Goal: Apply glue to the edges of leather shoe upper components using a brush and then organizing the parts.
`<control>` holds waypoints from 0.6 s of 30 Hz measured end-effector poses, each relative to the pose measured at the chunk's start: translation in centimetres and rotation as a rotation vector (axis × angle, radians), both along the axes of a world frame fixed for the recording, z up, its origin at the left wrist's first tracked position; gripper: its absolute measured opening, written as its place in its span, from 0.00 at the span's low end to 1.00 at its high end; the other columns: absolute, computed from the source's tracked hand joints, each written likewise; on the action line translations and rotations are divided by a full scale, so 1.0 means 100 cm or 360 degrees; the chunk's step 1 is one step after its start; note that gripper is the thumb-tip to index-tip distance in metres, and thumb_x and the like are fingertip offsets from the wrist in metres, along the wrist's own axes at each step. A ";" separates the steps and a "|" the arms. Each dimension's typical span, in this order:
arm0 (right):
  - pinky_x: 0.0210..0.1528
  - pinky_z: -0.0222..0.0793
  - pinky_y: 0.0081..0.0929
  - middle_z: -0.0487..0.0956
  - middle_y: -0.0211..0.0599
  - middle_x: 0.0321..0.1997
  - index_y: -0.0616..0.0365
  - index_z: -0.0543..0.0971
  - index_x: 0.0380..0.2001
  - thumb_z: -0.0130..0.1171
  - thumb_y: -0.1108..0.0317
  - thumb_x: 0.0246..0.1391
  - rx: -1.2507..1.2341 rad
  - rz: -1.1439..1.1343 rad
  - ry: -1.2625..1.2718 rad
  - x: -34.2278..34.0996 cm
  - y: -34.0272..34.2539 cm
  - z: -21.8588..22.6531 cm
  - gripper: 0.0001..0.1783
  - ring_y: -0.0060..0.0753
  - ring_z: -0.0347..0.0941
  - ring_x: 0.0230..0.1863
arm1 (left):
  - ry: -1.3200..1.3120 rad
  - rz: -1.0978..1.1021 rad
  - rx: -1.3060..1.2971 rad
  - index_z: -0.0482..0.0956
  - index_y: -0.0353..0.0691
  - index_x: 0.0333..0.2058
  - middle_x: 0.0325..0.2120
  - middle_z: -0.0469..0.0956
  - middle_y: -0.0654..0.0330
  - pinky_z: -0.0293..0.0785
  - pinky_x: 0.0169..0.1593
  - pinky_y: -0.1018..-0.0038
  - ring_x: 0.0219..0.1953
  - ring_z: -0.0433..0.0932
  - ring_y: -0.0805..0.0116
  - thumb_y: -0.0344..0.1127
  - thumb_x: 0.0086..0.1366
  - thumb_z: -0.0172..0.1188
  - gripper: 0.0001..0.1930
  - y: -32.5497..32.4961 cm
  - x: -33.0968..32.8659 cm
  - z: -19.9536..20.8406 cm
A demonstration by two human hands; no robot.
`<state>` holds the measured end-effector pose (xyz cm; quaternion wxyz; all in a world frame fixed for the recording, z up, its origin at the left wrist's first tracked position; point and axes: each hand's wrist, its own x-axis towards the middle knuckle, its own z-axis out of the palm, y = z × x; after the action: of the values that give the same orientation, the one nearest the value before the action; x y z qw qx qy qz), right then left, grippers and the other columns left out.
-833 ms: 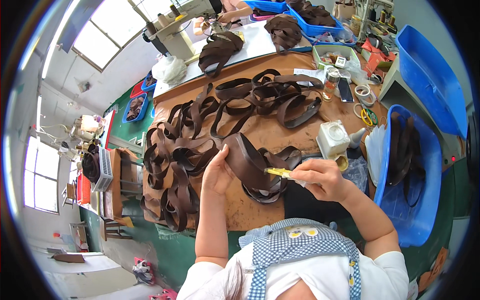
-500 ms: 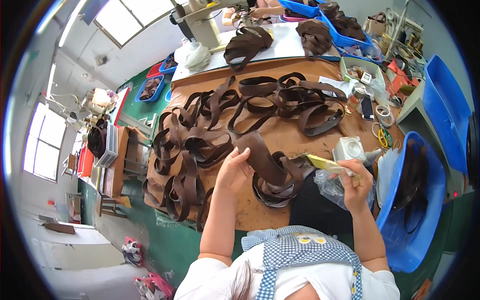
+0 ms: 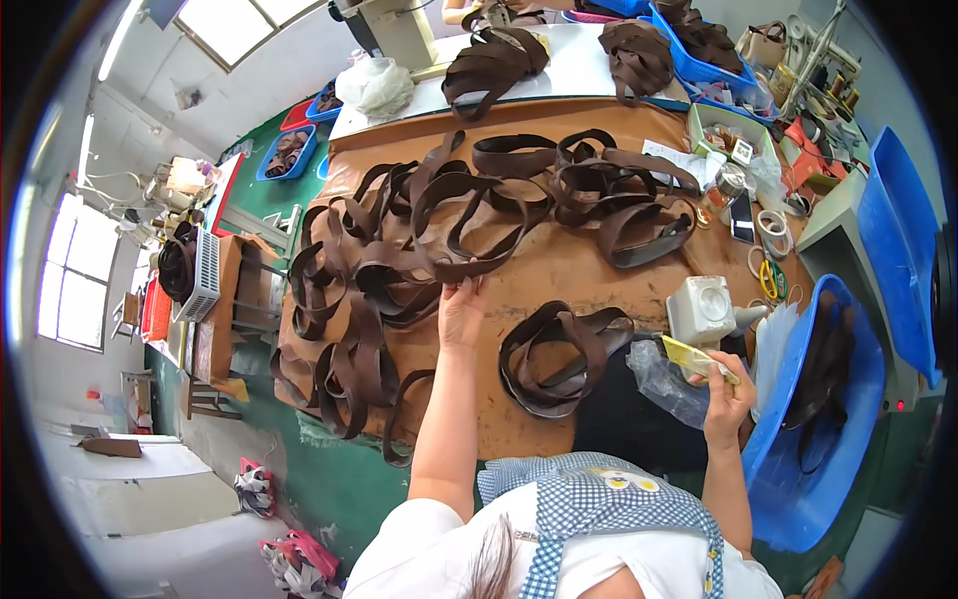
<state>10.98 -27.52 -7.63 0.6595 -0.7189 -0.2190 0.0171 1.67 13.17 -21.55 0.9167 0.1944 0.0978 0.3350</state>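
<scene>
Many dark brown leather straps (image 3: 439, 225) lie looped across a brown work table (image 3: 559, 270). My left hand (image 3: 461, 309) reaches out over the table and its fingertips touch the edge of a strap in the left pile. My right hand (image 3: 726, 391) is drawn back near my body and holds a small yellow brush (image 3: 694, 357). A coiled bundle of straps (image 3: 559, 354) lies between my two hands. A white square container (image 3: 701, 309) stands just above my right hand.
A blue tub (image 3: 803, 469) with dark straps sits at my right, and a clear plastic bag (image 3: 667, 384) lies by it. Tape rolls, scissors (image 3: 770, 280) and a small tray (image 3: 733, 135) crowd the table's right edge. More straps lie on a white table (image 3: 579, 60) behind.
My left hand let go of the coiled bundle and reached forward to the left pile. My right hand with the yellow brush pulled back to the right, away from the bundle.
</scene>
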 end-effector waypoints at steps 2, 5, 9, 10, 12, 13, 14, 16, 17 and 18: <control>0.36 0.73 0.23 0.75 0.37 0.37 0.68 0.77 0.44 0.50 0.77 0.63 -0.0020 0.0013 0.0016 0.000 0.000 -0.003 0.09 0.28 0.76 0.31 | -0.0002 0.0025 -0.0168 0.74 0.40 0.51 0.52 0.75 0.57 0.63 0.68 0.58 0.58 0.71 0.59 0.16 0.61 0.58 0.20 -0.001 0.000 -0.046; 0.36 0.73 0.22 0.76 0.37 0.38 0.68 0.77 0.44 0.50 0.77 0.63 -0.0015 -0.0036 0.0033 0.002 -0.004 -0.006 0.10 0.28 0.76 0.31 | 0.0174 -0.0058 -0.0536 0.73 0.38 0.51 0.54 0.74 0.54 0.60 0.70 0.56 0.60 0.69 0.55 0.14 0.60 0.56 0.21 -0.009 -0.007 -0.092; 0.35 0.79 0.25 0.74 0.39 0.37 0.70 0.78 0.43 0.50 0.82 0.61 -0.0012 -0.0107 0.0088 0.004 -0.012 -0.009 0.10 0.27 0.75 0.34 | 0.0539 0.0013 -0.0716 0.72 0.30 0.50 0.54 0.73 0.51 0.69 0.65 0.53 0.58 0.71 0.50 0.09 0.59 0.49 0.21 -0.020 -0.003 -0.096; 0.35 0.79 0.25 0.74 0.39 0.37 0.70 0.78 0.43 0.50 0.82 0.61 -0.0019 -0.0109 0.0104 0.005 -0.011 -0.009 0.10 0.27 0.75 0.34 | 0.0606 0.0038 -0.0707 0.71 0.28 0.51 0.54 0.72 0.49 0.69 0.65 0.54 0.58 0.71 0.49 0.09 0.60 0.47 0.20 -0.018 -0.007 -0.097; 0.35 0.79 0.24 0.74 0.38 0.37 0.70 0.78 0.43 0.51 0.81 0.61 -0.0025 -0.0110 0.0036 0.003 -0.012 -0.009 0.10 0.27 0.76 0.33 | 0.0785 -0.0034 -0.0917 0.66 0.23 0.54 0.57 0.68 0.43 0.69 0.66 0.55 0.60 0.68 0.44 0.09 0.62 0.41 0.21 -0.011 -0.010 -0.085; 0.35 0.79 0.24 0.74 0.38 0.37 0.70 0.78 0.43 0.51 0.81 0.61 -0.0033 -0.0116 0.0053 0.002 -0.013 -0.009 0.10 0.27 0.76 0.33 | 0.0760 -0.0059 -0.1024 0.61 0.20 0.56 0.58 0.65 0.38 0.69 0.66 0.55 0.60 0.67 0.40 0.08 0.62 0.38 0.22 -0.006 -0.015 -0.081; 0.36 0.75 0.23 0.75 0.37 0.36 0.69 0.77 0.44 0.51 0.80 0.62 -0.0058 -0.0100 0.0016 0.002 -0.014 -0.008 0.10 0.27 0.76 0.33 | 0.0722 -0.0099 -0.1129 0.60 0.20 0.56 0.58 0.64 0.38 0.69 0.66 0.54 0.60 0.66 0.40 0.08 0.62 0.37 0.22 0.003 -0.026 -0.081; 0.37 0.73 0.22 0.77 0.37 0.36 0.68 0.77 0.44 0.51 0.78 0.63 -0.0124 -0.0146 -0.0019 0.001 -0.024 -0.014 0.10 0.27 0.76 0.32 | 0.0963 -0.0107 -0.0871 0.62 0.20 0.55 0.55 0.68 0.41 0.72 0.64 0.58 0.58 0.70 0.44 0.11 0.63 0.41 0.20 -0.012 -0.026 -0.061; 0.37 0.73 0.22 0.77 0.37 0.36 0.68 0.77 0.44 0.51 0.78 0.63 -0.0123 -0.0154 -0.0007 0.000 -0.031 -0.017 0.10 0.27 0.76 0.32 | 0.0977 -0.0111 -0.0867 0.62 0.20 0.55 0.55 0.68 0.41 0.72 0.64 0.58 0.58 0.70 0.44 0.11 0.63 0.41 0.20 -0.025 -0.028 -0.049; 0.37 0.73 0.22 0.77 0.38 0.37 0.68 0.78 0.45 0.51 0.77 0.63 -0.0141 -0.0222 0.0033 -0.002 -0.038 -0.020 0.10 0.27 0.76 0.32 | 0.1310 -0.0099 -0.0282 0.64 0.23 0.55 0.52 0.71 0.44 0.74 0.60 0.62 0.55 0.73 0.48 0.14 0.64 0.45 0.19 -0.035 -0.033 -0.042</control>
<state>10.81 -31.31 -9.63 0.6288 -0.7607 -0.1606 -0.0118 -1.66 9.71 -25.71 0.8240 0.2354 0.4783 0.1919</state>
